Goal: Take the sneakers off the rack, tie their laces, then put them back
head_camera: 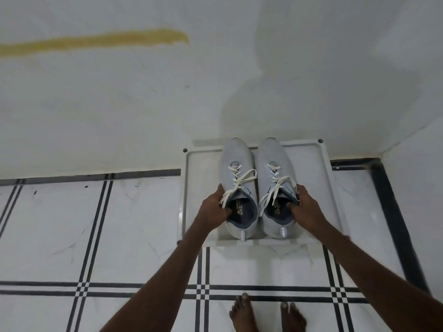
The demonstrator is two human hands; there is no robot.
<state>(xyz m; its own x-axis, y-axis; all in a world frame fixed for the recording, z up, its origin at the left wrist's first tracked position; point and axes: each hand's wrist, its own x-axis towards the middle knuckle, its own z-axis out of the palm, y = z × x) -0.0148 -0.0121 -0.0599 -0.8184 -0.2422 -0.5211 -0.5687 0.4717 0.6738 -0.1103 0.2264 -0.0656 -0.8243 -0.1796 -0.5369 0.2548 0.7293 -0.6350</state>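
Two pale grey sneakers with white laces stand side by side on a white rack, toes toward the wall. The laces on both look tied in bows. My left hand grips the collar of the left sneaker, thumb inside the opening. In the same way my right hand holds the outer collar of the right sneaker, fingers curled into its opening. Both soles seem to rest on the rack's top shelf.
The rack stands against a white wall bearing a yellow streak. White floor tiles with black stripes spread left and in front. My bare feet are just before the rack. A corner wall is at right.
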